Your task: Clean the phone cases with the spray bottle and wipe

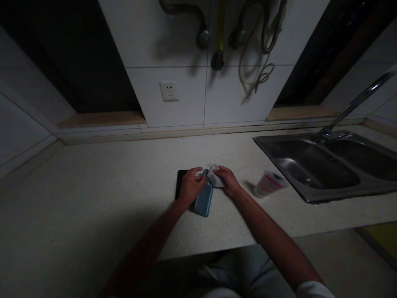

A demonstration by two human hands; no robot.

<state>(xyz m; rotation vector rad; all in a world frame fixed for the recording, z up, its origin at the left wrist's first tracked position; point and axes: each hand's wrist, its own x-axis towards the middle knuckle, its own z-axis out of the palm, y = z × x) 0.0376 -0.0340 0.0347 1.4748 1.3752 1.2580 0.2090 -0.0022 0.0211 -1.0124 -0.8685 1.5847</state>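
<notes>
A blue phone-like slab (204, 202) lies at a slant on the counter, partly over a dark flat item (180, 183). My left hand (190, 186) is over both, its thumb at the slab's upper left edge. A gap shows between that thumb and the curved index finger. In my right hand (228, 179), pinched between thumb and fingers, is a small white piece (217, 180) that looks like folded paper or cloth. It is at the slab's top right corner. Dim light hides finer detail.
To the right, a translucent plastic cup (269, 185) with a red stripe stands near the steel double sink (302, 194). A faucet (350, 108) rises behind the basins. The pale counter (102, 186) meets a tiled wall with a socket (169, 91), pipes and a hanging cord (259, 78).
</notes>
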